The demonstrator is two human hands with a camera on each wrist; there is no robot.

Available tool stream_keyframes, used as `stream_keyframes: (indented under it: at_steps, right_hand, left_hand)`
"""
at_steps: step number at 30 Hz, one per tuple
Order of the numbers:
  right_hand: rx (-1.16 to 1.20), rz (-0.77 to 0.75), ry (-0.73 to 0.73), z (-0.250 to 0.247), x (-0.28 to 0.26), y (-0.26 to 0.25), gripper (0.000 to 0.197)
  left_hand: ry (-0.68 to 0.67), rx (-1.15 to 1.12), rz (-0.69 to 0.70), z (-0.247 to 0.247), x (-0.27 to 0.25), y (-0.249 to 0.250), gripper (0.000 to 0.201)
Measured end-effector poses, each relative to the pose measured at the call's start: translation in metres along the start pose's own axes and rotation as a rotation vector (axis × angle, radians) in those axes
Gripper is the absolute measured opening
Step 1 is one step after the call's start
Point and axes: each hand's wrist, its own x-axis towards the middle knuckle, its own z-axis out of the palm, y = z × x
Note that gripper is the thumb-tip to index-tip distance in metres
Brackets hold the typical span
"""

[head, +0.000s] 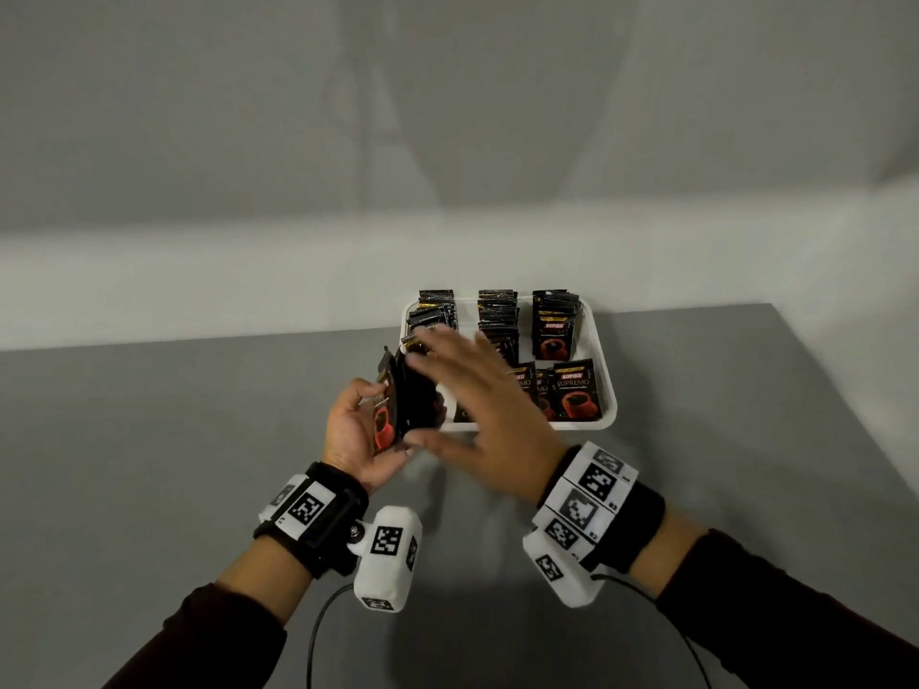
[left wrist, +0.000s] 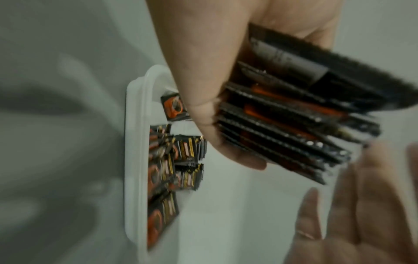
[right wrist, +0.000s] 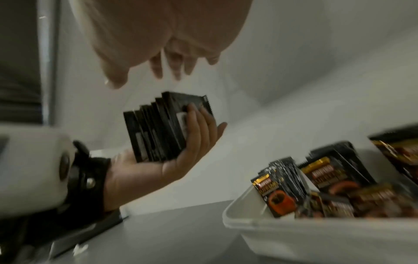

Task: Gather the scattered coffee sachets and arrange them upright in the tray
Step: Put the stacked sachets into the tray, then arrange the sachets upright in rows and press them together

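My left hand (head: 355,430) grips a stack of black coffee sachets (head: 405,400) on edge, just left of the white tray (head: 607,390). The same stack (left wrist: 289,125) fans out between thumb and fingers in the left wrist view, and the stack (right wrist: 158,132) also shows from the right wrist. My right hand (head: 477,390) hovers open, fingers spread, over the stack and the tray's near left corner, holding nothing. Inside the tray, sachets stand upright in rows at the back (head: 497,315), and a few sachets (head: 579,392) lean face-up at the front right.
The tray (right wrist: 294,230) sits on a grey table (head: 199,464) near its far right edge, against a pale wall. Cables run from both wrist cameras toward me.
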Motion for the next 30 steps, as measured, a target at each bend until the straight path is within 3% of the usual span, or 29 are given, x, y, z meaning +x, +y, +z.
stream_keyframes:
  at_steps: [2, 4, 5, 8, 13, 18, 22, 26, 30]
  right_hand:
    - [0.179, 0.302, 0.143, 0.006, -0.009, 0.01, 0.066]
    - [0.427, 0.625, 0.039, 0.018, -0.014, 0.021, 0.075]
    - [0.516, 0.706, -0.04, 0.026, -0.016, 0.026, 0.078]
    - [0.456, 0.678, -0.07, 0.049, -0.016, 0.038, 0.066]
    - [0.439, 0.665, 0.045, 0.07, 0.008, 0.052, 0.059]
    - [0.32, 0.684, 0.223, 0.095, 0.034, 0.062, 0.04]
    - [0.328, 0.757, 0.285, 0.109, 0.05, 0.067, 0.028]
    - [0.321, 0.854, 0.273, 0.118, 0.049, 0.077, 0.029]
    - [0.273, 0.963, 0.162, 0.123, 0.045, 0.088, 0.034]
  left_hand:
    - [-0.041, 0.142, 0.019, 0.0, 0.001, 0.001, 0.024]
    - [-0.054, 0.358, 0.115, -0.001, 0.004, -0.005, 0.025]
    - [-0.039, 0.478, 0.207, 0.001, 0.006, -0.009, 0.025]
    - [-0.128, 0.703, 0.416, 0.008, 0.007, -0.024, 0.038]
    - [-0.179, 0.861, 0.461, 0.004, 0.03, -0.022, 0.049]
    - [-0.119, 0.876, 0.398, -0.003, 0.064, -0.011, 0.045]
    - [-0.045, 0.852, 0.335, -0.008, 0.086, -0.014, 0.05]
    - [-0.025, 0.933, 0.301, -0.011, 0.099, -0.02, 0.054]
    - [0.016, 1.056, 0.385, -0.01, 0.102, -0.026, 0.048]
